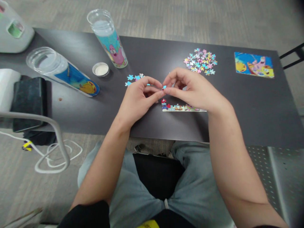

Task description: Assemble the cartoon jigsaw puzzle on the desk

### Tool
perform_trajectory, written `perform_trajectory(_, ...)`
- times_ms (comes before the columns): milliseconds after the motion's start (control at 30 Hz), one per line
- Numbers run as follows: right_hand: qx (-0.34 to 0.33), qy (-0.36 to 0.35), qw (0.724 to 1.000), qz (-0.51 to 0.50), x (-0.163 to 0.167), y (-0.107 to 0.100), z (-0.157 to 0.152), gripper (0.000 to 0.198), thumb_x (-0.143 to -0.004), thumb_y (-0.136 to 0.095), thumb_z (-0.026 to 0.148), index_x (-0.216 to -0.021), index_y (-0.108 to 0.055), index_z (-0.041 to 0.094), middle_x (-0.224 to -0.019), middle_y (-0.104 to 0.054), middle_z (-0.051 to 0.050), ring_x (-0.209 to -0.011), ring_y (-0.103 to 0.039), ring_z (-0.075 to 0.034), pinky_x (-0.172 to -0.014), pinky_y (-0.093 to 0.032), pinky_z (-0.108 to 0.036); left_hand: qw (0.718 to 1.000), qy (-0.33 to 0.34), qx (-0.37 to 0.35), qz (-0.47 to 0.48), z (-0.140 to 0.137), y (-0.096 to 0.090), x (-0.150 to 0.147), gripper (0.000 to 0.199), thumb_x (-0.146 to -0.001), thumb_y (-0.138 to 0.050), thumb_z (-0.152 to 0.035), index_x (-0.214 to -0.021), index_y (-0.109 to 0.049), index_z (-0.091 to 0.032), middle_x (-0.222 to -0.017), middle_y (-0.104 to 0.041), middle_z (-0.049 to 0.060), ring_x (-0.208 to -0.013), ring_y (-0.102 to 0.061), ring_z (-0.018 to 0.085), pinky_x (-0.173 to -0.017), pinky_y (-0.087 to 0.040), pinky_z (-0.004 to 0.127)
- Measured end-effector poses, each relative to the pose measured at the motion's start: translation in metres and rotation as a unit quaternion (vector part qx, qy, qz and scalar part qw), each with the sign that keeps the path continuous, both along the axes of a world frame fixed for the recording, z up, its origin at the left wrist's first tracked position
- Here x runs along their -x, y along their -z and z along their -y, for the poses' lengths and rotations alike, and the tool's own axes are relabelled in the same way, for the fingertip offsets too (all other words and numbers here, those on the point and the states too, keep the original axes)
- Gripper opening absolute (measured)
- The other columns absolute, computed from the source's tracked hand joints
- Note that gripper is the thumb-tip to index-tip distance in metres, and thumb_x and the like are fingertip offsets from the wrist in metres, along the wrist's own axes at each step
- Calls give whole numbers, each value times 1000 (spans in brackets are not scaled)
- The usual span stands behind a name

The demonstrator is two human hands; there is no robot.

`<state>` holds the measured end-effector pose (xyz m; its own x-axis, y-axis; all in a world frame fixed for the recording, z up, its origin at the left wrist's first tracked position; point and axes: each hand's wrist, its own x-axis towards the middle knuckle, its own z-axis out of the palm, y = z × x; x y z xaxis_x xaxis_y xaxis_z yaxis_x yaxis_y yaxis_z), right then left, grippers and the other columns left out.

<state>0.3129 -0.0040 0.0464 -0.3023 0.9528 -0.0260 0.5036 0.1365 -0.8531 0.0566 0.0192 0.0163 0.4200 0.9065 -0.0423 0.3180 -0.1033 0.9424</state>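
Note:
Between my fingertips I pinch a small puzzle piece (pixel 164 87), blue with a bit of red, just above the table. My left hand (pixel 140 99) closes on it from the left with thumb and index finger. From the other side, my right hand (pixel 190 90) pinches the same piece. Right below lies a joined strip of puzzle pieces (pixel 178 108) with a short upright part at its left end; my right hand covers some of it. Loose light-blue puzzle pieces (pixel 131 79) lie beyond my left hand, which partly hides them.
A heap of mixed puzzle pieces (pixel 201 61) lies at the back, with a cartoon picture card (pixel 254 65) to its right. Left stand two clear-topped cartoon tubes, one upright tube (pixel 114 47) and one tube (pixel 71 74) nearer me, plus a round lid (pixel 101 69) and a black box (pixel 29 101).

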Motion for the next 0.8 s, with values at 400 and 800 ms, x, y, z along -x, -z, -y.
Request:
perform_trajectory(400,53,-5,998,46,4,5,-5,24,-98,-99,63,-103,-87,42,-102,-87,-1,-102,-68,-34,-100,-63,-62,979,15,-149,-136,6,9,12,69,-89,-105,-86,-121,-78,-32,-116,-86,5,-100,-74,30,-89,-61,51)
perform_trajectory(800,6,-21,998,52,4,16,-12,19,-99,-99,43,-95,-81,36,-99,-82,-6,-93,-68,-33,-82,-59,-56,978,29,-154,-138,3,8,9,81,-87,-100,-102,-115,-79,-28,-108,-80,3,-98,-68,26,-86,-55,49)
